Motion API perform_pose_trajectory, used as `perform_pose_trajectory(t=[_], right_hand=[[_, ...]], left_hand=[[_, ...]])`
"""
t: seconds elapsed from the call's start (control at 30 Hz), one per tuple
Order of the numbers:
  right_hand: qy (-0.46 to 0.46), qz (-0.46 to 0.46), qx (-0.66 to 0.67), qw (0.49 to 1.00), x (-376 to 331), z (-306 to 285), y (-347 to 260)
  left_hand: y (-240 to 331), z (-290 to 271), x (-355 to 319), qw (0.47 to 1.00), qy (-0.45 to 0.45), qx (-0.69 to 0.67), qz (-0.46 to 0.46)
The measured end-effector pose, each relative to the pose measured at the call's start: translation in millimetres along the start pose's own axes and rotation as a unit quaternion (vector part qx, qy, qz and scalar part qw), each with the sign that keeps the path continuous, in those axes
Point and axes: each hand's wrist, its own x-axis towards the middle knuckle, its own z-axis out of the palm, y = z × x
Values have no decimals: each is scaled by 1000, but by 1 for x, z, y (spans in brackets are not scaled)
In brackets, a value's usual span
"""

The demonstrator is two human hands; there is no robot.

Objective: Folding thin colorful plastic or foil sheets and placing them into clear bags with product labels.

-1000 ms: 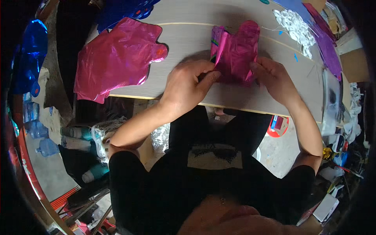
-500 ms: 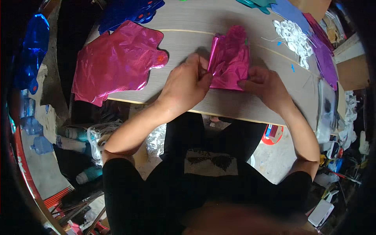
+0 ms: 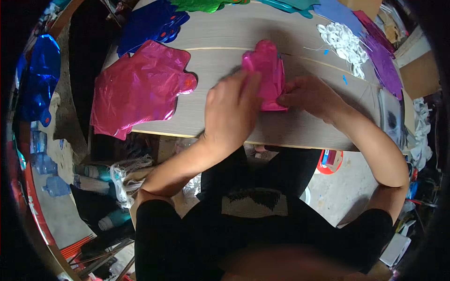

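Note:
A pink foil piece, which looks like a flat, uninflated foil balloon, lies on the table folded into a narrow upright strip with a rounded top. My left hand rests over its left side, back of the hand up; motion smears its fingers, so their grip is unclear. At the lower right edge of the foil, my right hand pinches it between thumb and fingers. A stack of similar pink foil balloons, one showing an orange-red dot on a rounded tab, lies spread out to the left.
Blue, green and teal foil pieces line the far side of the table. A heap of white string lies at the right beside purple foil. Below the table stands a red-rimmed container.
My left hand has moved from the foil's left edge onto its face. The folded foil looks narrower and sits slightly farther left. The whole view has shifted a little.

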Motion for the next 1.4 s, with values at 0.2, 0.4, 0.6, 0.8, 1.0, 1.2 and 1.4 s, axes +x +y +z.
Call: perform_pose_trajectory(t=[0.2,0.4,0.6,0.8,1.0,1.2,1.4], right_hand=[[-33,-22,69,997,5,0,7],[-50,-75,103,991,11,2,10],[-4,-14,94,995,12,2,9],[23,53,128,990,8,3,-1],[-14,-7,97,995,11,1,8],[4,4,121,993,9,4,13],[-3,5,120,993,9,1,10]], left_hand=[[-3,2,0,976,-108,-21,185],[-6,8,0,977,-153,-44,143],[-4,8,3,976,-158,-46,143],[-8,8,12,971,-144,-31,189],[-15,3,23,981,-39,-146,120],[-45,-4,59,853,-197,-409,-258],[-51,1,82,822,-230,-435,-288]])
